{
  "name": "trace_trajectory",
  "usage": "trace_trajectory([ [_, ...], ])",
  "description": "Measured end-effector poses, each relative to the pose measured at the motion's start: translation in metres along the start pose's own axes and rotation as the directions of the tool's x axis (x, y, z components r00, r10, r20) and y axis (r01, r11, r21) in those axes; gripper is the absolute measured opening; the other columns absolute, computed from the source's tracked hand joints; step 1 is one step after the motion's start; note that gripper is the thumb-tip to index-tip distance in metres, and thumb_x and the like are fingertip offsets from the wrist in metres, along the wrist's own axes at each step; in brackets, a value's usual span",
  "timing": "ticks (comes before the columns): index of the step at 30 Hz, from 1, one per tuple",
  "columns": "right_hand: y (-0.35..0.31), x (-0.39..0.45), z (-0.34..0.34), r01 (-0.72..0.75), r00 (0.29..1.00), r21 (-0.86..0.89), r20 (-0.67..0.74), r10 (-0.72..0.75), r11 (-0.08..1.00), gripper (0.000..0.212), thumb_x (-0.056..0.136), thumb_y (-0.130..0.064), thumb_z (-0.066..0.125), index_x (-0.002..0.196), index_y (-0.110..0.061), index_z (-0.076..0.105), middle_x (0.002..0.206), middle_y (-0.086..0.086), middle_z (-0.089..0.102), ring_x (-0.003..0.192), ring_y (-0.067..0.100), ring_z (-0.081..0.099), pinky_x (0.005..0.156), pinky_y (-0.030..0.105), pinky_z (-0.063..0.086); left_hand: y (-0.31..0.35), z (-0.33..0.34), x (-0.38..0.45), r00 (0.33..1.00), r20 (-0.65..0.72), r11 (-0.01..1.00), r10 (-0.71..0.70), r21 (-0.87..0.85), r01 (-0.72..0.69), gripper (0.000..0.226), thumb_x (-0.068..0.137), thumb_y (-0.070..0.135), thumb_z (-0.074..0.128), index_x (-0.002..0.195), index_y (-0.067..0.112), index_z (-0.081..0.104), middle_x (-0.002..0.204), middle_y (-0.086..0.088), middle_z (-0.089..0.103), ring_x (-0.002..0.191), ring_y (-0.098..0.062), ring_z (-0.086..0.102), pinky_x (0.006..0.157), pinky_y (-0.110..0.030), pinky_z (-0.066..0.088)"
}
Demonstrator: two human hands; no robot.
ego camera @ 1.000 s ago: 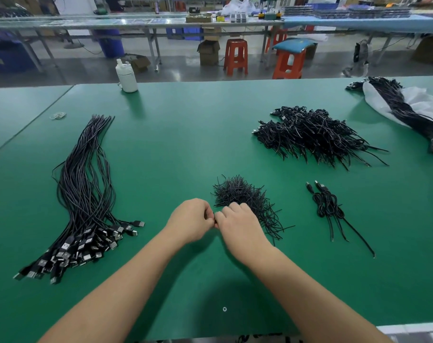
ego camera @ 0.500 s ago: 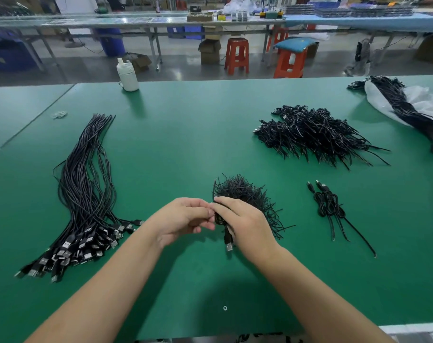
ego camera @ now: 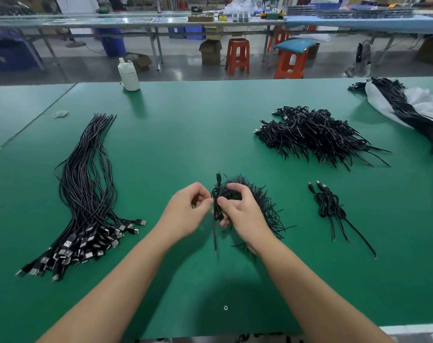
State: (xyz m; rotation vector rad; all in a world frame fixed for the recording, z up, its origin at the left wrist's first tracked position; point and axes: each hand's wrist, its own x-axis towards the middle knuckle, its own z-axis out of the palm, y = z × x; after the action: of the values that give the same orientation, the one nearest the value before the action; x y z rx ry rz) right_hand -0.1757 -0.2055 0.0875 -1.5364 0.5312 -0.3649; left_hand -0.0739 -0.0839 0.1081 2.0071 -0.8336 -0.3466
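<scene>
Green bench point(ego camera: 185, 134) in a big workshop, with stools and tables out back. Right hand point(ego camera: 245, 216) is wrapped round a folded black cable point(ego camera: 216, 211), held upright just above the bench. Left hand point(ego camera: 185, 214) pinches at its waist, maybe working a tie. It looks light and floppy, so I'd grip the folded middle, not the dangling tail. Twist-tie heap point(ego camera: 262, 201) sits right behind, two tied cables point(ego camera: 328, 206) off to the right. Only container close by is a white plastic bag point(ego camera: 423, 97) with a thick cable bundle point(ego camera: 406, 112) across it. Can't tell if it's inside.
</scene>
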Motion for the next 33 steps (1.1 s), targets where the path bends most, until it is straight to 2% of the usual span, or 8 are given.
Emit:
trace_trajectory([
  [5, -0.001, 0.001, 0.001, 0.015, 0.999, 0.158, 0.036, -0.021, 0.987, 0.008, 0.102, -0.007, 0.048, 0.104, -0.011, 0.056, 0.076, 0.01, 0.066, 0.056, 0.015, 0.062, 0.057, 0.022, 0.052, 0.004, 0.003, -0.008, 0.966, -0.046, 0.953, 0.256, 0.177, -0.244, 0.015, 0.09, 0.011, 0.062, 0.08, 0.02, 0.054, 0.071, 0.007, 0.056, 0.069, -0.005, 0.049, 0.064, -0.013, 0.037],
  [9, 0.0, 0.0, 0.001, -0.017, 0.989, 0.225, 0.146, -0.017, 0.974, 0.017, 0.1, 0.005, 0.046, 0.113, 0.0, 0.057, 0.092, 0.02, 0.066, 0.075, 0.02, 0.066, 0.075, 0.029, 0.059, 0.001, 0.002, -0.006, 0.967, -0.056, 0.951, 0.247, 0.208, -0.23, 0.014, 0.09, 0.008, 0.061, 0.082, 0.018, 0.054, 0.074, 0.008, 0.055, 0.073, -0.008, 0.049, 0.065, -0.014, 0.037],
  [13, 0.001, -0.002, -0.004, -0.011, 0.984, 0.205, 0.174, -0.026, 0.979, 0.021, 0.096, 0.007, 0.053, 0.117, 0.01, 0.057, 0.092, 0.021, 0.066, 0.075, 0.02, 0.067, 0.073, 0.028, 0.059, -0.002, 0.0, -0.003, 0.975, -0.019, 0.955, 0.222, 0.205, -0.214, 0.013, 0.093, 0.011, 0.06, 0.084, 0.018, 0.054, 0.075, 0.008, 0.055, 0.072, -0.007, 0.049, 0.064, -0.014, 0.037],
  [17, 0.002, 0.001, -0.009, 0.045, 0.997, -0.007, 0.07, -0.045, 0.999, 0.015, 0.095, -0.008, 0.062, 0.108, -0.004, 0.069, 0.073, 0.005, 0.058, 0.054, 0.011, 0.049, 0.056, 0.03, 0.043, 0.0, -0.002, -0.005, 0.963, 0.025, 0.942, 0.269, 0.203, -0.268, 0.013, 0.094, 0.013, 0.06, 0.085, 0.019, 0.053, 0.078, 0.006, 0.056, 0.072, -0.009, 0.049, 0.069, -0.021, 0.04],
  [21, 0.002, 0.002, -0.01, 0.047, 0.995, -0.01, 0.083, -0.046, 0.999, 0.013, 0.099, -0.016, 0.059, 0.095, -0.016, 0.071, 0.059, -0.001, 0.056, 0.051, 0.013, 0.045, 0.055, 0.023, 0.042, 0.005, -0.001, -0.008, 0.944, 0.017, 0.919, 0.329, 0.225, -0.324, 0.014, 0.094, 0.011, 0.06, 0.086, 0.02, 0.052, 0.078, 0.005, 0.056, 0.074, -0.016, 0.05, 0.073, -0.028, 0.041],
  [24, 0.004, 0.005, -0.007, -0.003, 0.998, 0.009, 0.066, 0.003, 1.0, 0.018, 0.099, -0.018, 0.058, 0.112, -0.011, 0.068, 0.055, -0.001, 0.057, 0.046, 0.012, 0.046, 0.05, 0.022, 0.042, 0.006, 0.002, -0.009, 0.932, 0.011, 0.893, 0.364, 0.28, -0.352, 0.014, 0.093, 0.01, 0.06, 0.086, 0.018, 0.052, 0.08, 0.005, 0.054, 0.074, -0.014, 0.046, 0.074, -0.029, 0.036],
  [30, 0.001, 0.005, -0.009, 0.008, 0.998, 0.116, 0.067, -0.016, 0.993, 0.014, 0.094, -0.014, 0.065, 0.107, -0.018, 0.06, 0.069, 0.01, 0.067, 0.042, 0.014, 0.046, 0.042, 0.024, 0.043, 0.004, 0.003, -0.007, 0.891, 0.051, 0.806, 0.45, 0.406, -0.43, 0.009, 0.093, 0.007, 0.059, 0.087, 0.012, 0.055, 0.085, 0.001, 0.054, 0.076, -0.016, 0.043, 0.077, -0.035, 0.039],
  [33, -0.002, 0.006, -0.011, 0.006, 0.995, 0.149, 0.096, -0.021, 0.989, 0.008, 0.096, -0.013, 0.063, 0.102, -0.017, 0.063, 0.071, 0.013, 0.065, 0.041, 0.015, 0.05, 0.043, 0.025, 0.045, 0.004, 0.003, -0.007, 0.905, 0.025, 0.84, 0.425, 0.362, -0.404, 0.011, 0.093, 0.008, 0.059, 0.086, 0.015, 0.054, 0.083, 0.006, 0.053, 0.075, -0.013, 0.043, 0.075, -0.031, 0.037],
])
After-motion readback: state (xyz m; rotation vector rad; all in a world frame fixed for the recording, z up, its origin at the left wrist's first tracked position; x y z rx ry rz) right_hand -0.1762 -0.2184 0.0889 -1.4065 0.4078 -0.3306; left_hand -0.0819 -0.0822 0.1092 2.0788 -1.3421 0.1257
